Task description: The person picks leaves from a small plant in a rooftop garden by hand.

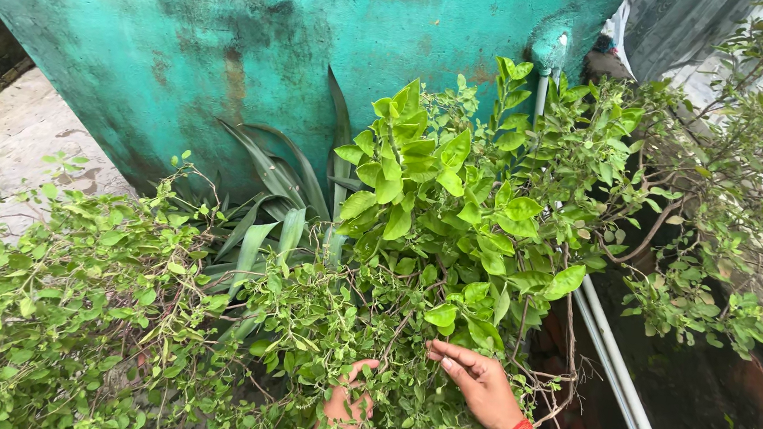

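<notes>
Weathered teal wall (pixel 187 36) behind a tangle of potted shrubs. Right hand (pixel 477 381), fingers flat and released, presses into the small-leaved shrub (pixel 336 329), pointing left. Left hand (pixel 345 407) sits lower-left, half buried among the stems; its grip I cannot tell. Broad-leaved shrub (pixel 438 192) stands just above both.

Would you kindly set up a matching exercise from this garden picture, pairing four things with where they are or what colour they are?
Things:
1. Wall
2. Right hand
3. Left hand
4. Pipes

Descriptions:
A. White, running down along the right of the plants
B. Half hidden among small-leaved stems
C. Teal, stained, behind the plants
D. Red thread at the wrist, fingers spread on the foliage

Pairs: 1-C, 2-D, 3-B, 4-A
</notes>
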